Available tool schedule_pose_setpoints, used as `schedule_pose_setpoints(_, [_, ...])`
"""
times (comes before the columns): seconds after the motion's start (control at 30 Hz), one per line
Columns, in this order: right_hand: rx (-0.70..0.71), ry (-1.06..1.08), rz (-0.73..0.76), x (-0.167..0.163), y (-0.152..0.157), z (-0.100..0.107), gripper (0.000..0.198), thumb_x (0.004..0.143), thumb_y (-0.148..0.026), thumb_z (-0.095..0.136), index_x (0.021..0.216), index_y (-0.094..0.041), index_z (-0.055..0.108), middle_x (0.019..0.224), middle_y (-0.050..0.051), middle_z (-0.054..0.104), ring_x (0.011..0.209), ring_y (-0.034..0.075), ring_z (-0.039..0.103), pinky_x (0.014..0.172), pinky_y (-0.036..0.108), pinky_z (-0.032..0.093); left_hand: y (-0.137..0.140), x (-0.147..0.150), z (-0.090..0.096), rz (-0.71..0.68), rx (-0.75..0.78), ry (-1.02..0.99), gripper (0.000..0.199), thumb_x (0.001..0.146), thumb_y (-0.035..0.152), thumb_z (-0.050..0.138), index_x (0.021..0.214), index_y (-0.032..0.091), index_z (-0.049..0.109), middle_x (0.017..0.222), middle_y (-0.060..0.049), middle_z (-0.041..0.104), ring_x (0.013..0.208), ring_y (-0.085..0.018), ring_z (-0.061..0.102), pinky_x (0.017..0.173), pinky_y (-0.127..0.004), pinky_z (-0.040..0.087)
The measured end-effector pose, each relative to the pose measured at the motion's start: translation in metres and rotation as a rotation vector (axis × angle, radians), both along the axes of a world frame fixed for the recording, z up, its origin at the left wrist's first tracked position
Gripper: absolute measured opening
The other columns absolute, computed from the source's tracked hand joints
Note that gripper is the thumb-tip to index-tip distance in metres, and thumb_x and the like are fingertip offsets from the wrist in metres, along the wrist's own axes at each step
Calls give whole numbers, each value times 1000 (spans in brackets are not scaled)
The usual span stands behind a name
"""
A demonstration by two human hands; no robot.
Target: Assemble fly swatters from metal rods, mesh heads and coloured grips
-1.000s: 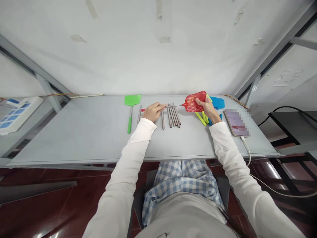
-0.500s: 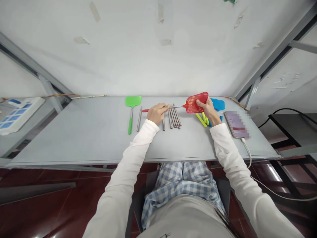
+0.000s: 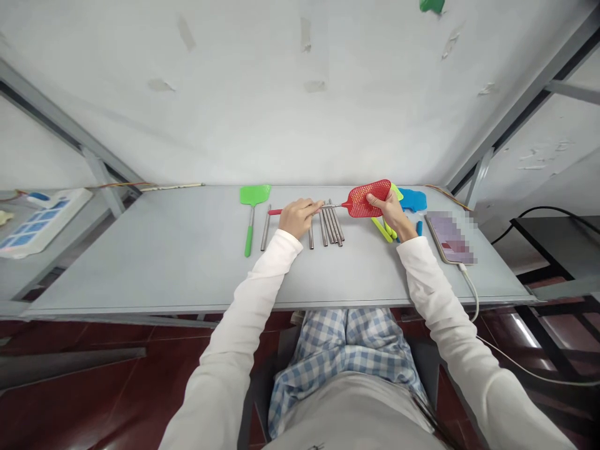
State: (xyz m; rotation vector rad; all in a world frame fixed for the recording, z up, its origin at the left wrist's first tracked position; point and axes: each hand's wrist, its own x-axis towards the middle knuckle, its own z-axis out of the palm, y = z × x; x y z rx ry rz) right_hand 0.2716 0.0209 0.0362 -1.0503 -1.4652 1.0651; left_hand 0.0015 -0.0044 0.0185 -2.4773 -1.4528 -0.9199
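Observation:
A red fly swatter (image 3: pixel 360 201) lies sideways across both hands, its perforated head to the right and the tip of its red handle showing at the left. My left hand (image 3: pixel 298 217) is closed around the metal shaft near the handle. With thumb on top, my right hand (image 3: pixel 391 209) grips the swatter's head. Several metal tubes (image 3: pixel 332 226) lie on the table below the shaft. A single tube (image 3: pixel 265 230) rests left of my left hand, beside a green fly swatter (image 3: pixel 254 195). Yellow-green handles (image 3: pixel 382 230) and a blue swatter head (image 3: pixel 414 200) lie by my right hand, partly hidden.
A phone (image 3: pixel 450 237) with a white cable (image 3: pixel 470 284) lies on the grey table (image 3: pixel 164 269) at the right. On a surface at the far left is a white and blue box-like object (image 3: pixel 44 224). A wall (image 3: pixel 262 125) rises behind, with metal posts at both sides.
The red swatter's head and my right hand have shifted slightly left and inward, toward my left hand. My left hand keeps its hold on the shaft. The camera view has moved a little.

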Motion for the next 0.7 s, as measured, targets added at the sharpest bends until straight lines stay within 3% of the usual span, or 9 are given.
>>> schedule_pose_setpoints(0.43, [-18,40,114,-26,-5,4,51,58,-64,79,84,-22,65,92,6,73,92,26,69,85,43,58,-19,-17,-6,60,4,-40,35,95,20,44,114,23,73,90,-6,71,83,-20,61,73,-33,45])
schedule_pose_setpoints(0.6, [-38,-48,184,-33,-8,0,52,68,-66,73,95,-22,66,104,7,72,97,24,67,86,39,57,-38,-27,1,58,-130,-88,31,96,30,48,115,24,72,91,-5,70,87,-20,63,72,-30,47])
schedule_pose_setpoints(0.7, [30,-152,201,-31,-3,-4,58,73,-70,65,106,-22,64,113,8,69,99,23,65,86,38,55,-43,-53,9,77,-226,-156,32,95,37,50,112,24,73,93,-5,70,85,-19,63,72,-29,48])
